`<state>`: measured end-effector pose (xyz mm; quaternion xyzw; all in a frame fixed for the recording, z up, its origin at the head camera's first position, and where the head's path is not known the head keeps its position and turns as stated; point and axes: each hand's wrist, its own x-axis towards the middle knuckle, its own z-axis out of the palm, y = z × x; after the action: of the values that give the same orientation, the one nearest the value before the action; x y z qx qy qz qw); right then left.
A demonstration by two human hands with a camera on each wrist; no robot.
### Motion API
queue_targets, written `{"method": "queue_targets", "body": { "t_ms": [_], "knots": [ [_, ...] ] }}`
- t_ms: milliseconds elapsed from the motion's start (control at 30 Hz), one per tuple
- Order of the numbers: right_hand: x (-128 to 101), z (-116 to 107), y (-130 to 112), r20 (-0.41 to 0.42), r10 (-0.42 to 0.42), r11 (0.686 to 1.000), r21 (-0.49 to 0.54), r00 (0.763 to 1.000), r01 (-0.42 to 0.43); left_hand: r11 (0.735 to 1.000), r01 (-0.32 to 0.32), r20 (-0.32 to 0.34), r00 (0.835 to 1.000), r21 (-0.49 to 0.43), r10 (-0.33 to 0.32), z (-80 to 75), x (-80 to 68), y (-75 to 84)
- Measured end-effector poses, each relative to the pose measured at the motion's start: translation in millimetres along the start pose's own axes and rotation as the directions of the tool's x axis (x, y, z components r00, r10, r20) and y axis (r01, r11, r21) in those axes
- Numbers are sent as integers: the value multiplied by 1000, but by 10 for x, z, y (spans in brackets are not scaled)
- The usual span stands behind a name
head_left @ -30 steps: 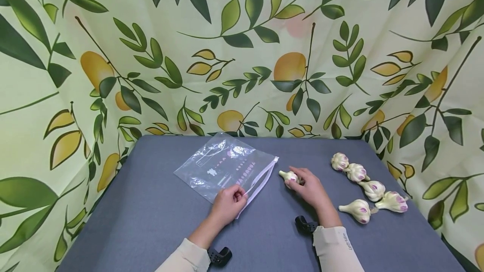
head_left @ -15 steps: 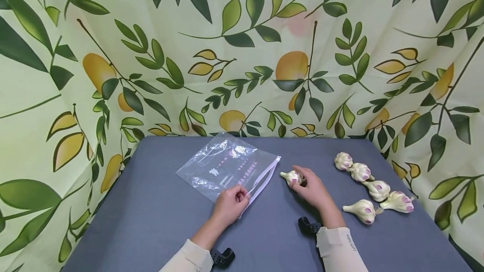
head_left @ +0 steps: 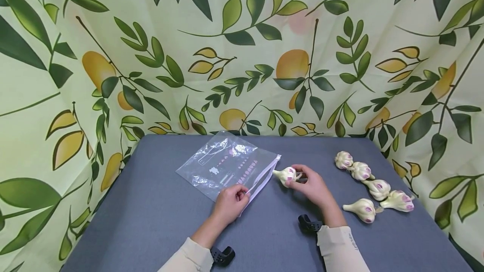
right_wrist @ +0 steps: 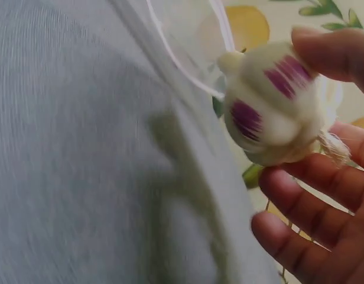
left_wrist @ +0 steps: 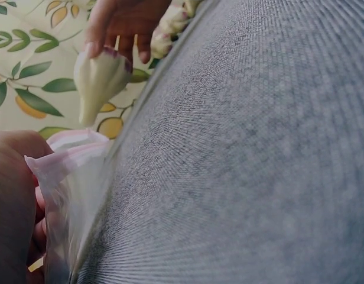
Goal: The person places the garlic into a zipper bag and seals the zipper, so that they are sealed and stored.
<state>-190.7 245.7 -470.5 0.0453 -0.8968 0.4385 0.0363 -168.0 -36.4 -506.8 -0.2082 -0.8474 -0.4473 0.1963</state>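
A clear zip bag (head_left: 215, 167) with pink print lies flat on the table, its pink-edged mouth parted toward the right. My left hand (head_left: 230, 201) pinches the near lip of that mouth; in the left wrist view the bag's pink rim (left_wrist: 70, 158) stands raised beside the fingers. My right hand (head_left: 311, 186) holds a garlic bulb (head_left: 286, 175) with purple patches between thumb and fingers. The bulb's stem points left, close to the bag's opening. In the right wrist view the garlic bulb (right_wrist: 276, 106) shows its root tuft near the palm.
Several more garlic bulbs (head_left: 377, 190) lie in a loose row on the right of the grey table (head_left: 151, 221), with one garlic bulb (head_left: 361, 210) slightly nearer me. A leaf-patterned cloth (head_left: 249, 91) hangs behind and at both sides.
My right hand has brought the garlic bulb left and slightly up, toward the bag's mouth. The left hand keeps its pinch on the bag, and the view has shifted slightly.
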Motion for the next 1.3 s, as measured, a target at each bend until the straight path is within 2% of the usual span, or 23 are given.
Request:
{"method": "queue_targets", "body": {
  "t_ms": [100,200,333,433,533,700,900,1100,1300],
  "knots": [
    [-5,78,-99,51,-20,1000,12,998,20,999,-31,-18,999,22,32,1,1,5],
    [-5,213,-187,83,-47,999,-17,995,49,997,-73,-26,997,35,74,2,2,9],
    [-5,406,-266,89,-60,997,-41,994,63,991,-126,-26,992,34,127,2,2,12],
    [-8,514,-298,81,-40,999,-27,996,43,989,-141,-12,990,37,142,4,4,10],
    [-14,587,-312,72,-23,1000,-4,997,23,991,-127,22,992,35,127,4,0,10],
    [-28,659,-328,47,-17,998,55,999,14,998,-59,80,995,38,56,4,-6,17],
    [-39,728,-343,10,8,990,138,1000,-10,997,4,96,995,78,-11,8,1,31],
    [-43,747,-368,-58,51,985,166,997,-41,996,-15,85,996,87,8,8,-6,31],
    [-33,752,-373,-83,73,982,181,994,-57,996,-29,83,996,80,22,15,-8,21]
  ]
}}
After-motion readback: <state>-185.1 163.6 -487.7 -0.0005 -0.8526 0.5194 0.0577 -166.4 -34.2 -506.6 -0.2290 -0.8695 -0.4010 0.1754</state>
